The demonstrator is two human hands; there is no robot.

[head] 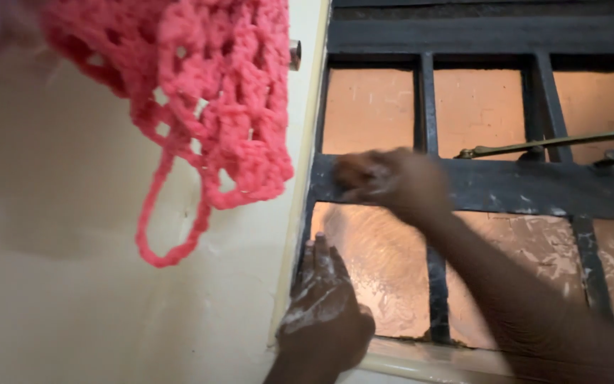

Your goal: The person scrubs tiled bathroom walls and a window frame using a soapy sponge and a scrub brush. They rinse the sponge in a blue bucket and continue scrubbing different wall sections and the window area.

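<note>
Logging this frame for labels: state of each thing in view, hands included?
left hand: flat on the lower pane, fingers spread, streaked with white suds
right hand: blurred, closed against the black window bar
lower glass pane: smeared with soapy streaks
window latch arm: lying across the frame, window looks closed
pink crochet net: hanging against the wall, loop dangling

I see no package, label, sign or screen anywhere in front of me.
</note>
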